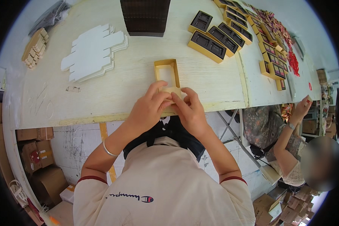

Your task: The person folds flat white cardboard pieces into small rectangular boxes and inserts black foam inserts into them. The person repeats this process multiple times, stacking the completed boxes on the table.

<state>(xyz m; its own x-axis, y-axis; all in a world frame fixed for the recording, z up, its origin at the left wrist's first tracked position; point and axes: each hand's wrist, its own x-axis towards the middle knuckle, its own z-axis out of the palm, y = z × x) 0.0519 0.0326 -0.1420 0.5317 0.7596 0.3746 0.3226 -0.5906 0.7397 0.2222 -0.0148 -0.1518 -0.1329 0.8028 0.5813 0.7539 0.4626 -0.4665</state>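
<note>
An open-topped gold cardboard box (176,75) with a pale inside lies on the table right in front of me, its long sides running away from me. Both of my hands are at its near end. My left hand (150,106) has its fingers bent over the near left corner, pinching the card. Opposite it, my right hand (191,112) grips the near right corner with thumb and fingers curled. The fingertips almost meet at the near wall, so the folds there are mostly hidden.
Left of the box lies a stack of flat white carton blanks (92,52). Beyond the box rises a tall dark stack of trays (145,17). Several gold boxes with black inserts (208,46) stand at the far right. A co-worker's hand (301,109) is by the table's right side.
</note>
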